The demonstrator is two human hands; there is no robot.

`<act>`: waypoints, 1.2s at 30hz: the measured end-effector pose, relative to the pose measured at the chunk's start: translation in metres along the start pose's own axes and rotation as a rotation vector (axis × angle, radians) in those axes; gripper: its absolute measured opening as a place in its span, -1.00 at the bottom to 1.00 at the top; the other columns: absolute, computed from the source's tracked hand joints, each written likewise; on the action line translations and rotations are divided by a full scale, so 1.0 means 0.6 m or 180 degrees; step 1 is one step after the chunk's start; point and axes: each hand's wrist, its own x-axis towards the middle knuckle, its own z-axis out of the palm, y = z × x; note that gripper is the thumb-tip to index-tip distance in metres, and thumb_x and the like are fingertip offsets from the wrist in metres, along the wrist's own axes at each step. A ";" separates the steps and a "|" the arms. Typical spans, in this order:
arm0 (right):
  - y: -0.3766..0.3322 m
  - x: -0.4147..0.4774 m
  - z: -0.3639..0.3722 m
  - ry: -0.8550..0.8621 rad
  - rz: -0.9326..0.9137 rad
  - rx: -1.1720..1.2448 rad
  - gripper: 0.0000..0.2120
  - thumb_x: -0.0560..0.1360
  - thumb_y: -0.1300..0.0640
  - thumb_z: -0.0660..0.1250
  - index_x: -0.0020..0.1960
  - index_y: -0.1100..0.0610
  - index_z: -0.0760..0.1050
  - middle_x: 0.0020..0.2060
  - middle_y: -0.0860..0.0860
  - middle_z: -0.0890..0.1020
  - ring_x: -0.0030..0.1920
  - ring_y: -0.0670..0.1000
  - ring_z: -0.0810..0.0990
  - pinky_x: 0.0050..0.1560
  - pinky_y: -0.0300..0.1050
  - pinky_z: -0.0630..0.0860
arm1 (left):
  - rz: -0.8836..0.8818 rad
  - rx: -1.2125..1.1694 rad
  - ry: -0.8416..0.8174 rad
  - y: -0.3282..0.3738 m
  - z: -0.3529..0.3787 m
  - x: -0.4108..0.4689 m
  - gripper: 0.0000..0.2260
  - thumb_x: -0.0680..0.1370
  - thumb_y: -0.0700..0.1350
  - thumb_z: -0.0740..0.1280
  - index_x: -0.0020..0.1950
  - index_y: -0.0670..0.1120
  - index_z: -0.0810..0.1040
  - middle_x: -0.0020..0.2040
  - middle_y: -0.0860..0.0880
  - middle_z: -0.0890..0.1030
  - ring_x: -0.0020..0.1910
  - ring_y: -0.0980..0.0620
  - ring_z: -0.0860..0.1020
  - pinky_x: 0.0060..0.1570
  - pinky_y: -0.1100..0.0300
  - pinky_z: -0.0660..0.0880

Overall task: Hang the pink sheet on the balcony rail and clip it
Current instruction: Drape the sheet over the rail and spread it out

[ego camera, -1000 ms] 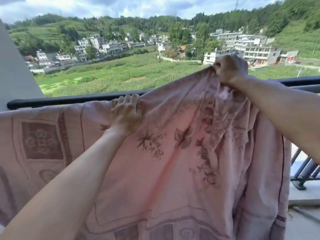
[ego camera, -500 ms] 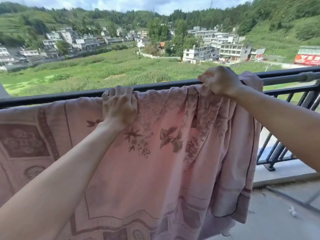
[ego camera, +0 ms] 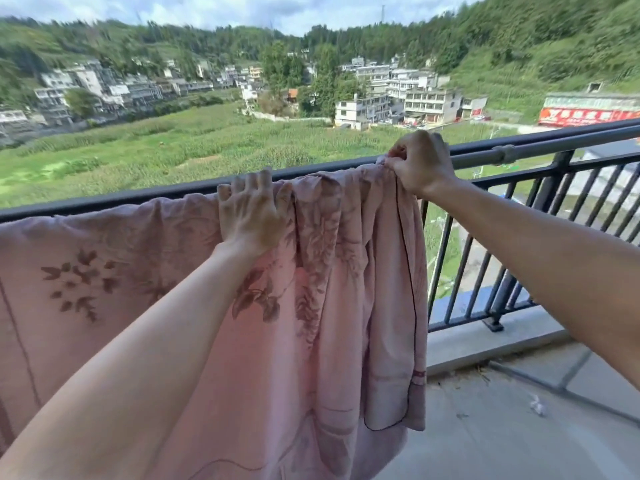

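The pink sheet (ego camera: 104, 271), printed with dark flowers, hangs over the black balcony rail (ego camera: 104, 200) and falls toward the floor. Its right part is bunched into folds. My left hand (ego camera: 251, 216) lies on the sheet at the rail top, fingers spread and bent over the fabric. My right hand (ego camera: 419, 164) grips the sheet's bunched right edge at the rail, fingers curled round the cloth. No clip is visible.
To the right of the sheet the rail (ego camera: 554, 140) runs bare, with vertical bars (ego camera: 485, 271) below and a grey pole alongside. The concrete balcony floor (ego camera: 502, 427) carries a small white scrap (ego camera: 536, 407). Fields and buildings lie beyond.
My right hand brought the lifted sheet edge down onto the rail and slid it rightward. My left hand stayed on the sheet at the rail. The view turned to the right.
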 end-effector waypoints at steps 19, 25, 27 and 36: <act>-0.066 -0.055 -0.032 -0.0918 -0.0775 0.0199 -0.57 0.53 -0.14 0.31 0.31 0.05 0.51 0.22 0.09 0.57 0.21 0.14 0.53 0.17 0.11 0.49 | -0.0630 0.0377 -0.0342 -0.113 -0.090 -0.047 -0.52 0.65 0.17 -0.08 0.34 -0.07 0.41 0.36 -0.17 0.45 0.33 -0.19 0.38 0.34 -0.11 0.20; -0.134 -0.044 0.021 -0.0624 -0.0773 0.0363 -0.84 0.53 0.06 0.33 -0.08 0.08 0.67 -0.14 0.06 0.70 -0.12 0.14 0.63 -0.15 -0.01 0.55 | -0.0743 0.0088 -0.0409 -0.151 -0.112 -0.061 -0.49 0.64 0.22 -0.09 0.40 -0.04 0.37 0.42 -0.13 0.41 0.40 -0.17 0.34 0.40 -0.11 0.15; -0.103 -0.029 0.018 -0.0442 -0.0563 0.0003 -0.80 0.54 0.08 0.25 -0.12 0.14 0.59 -0.16 0.13 0.67 -0.13 0.21 0.62 -0.18 -0.03 0.50 | -0.0742 0.0053 -0.0388 -0.165 -0.112 -0.062 -0.49 0.63 0.22 -0.09 0.37 -0.04 0.38 0.40 -0.14 0.43 0.38 -0.18 0.36 0.39 -0.13 0.17; -0.027 0.017 -0.087 -0.0194 0.0589 -0.0949 -0.75 0.48 0.08 0.27 0.03 0.19 0.61 0.01 0.25 0.63 0.06 0.27 0.59 0.13 0.13 0.52 | -0.0448 0.0456 -0.0098 -0.209 -0.125 -0.064 -0.56 0.66 0.15 -0.04 0.30 -0.10 0.41 0.31 -0.22 0.44 0.29 -0.23 0.36 0.27 -0.11 0.19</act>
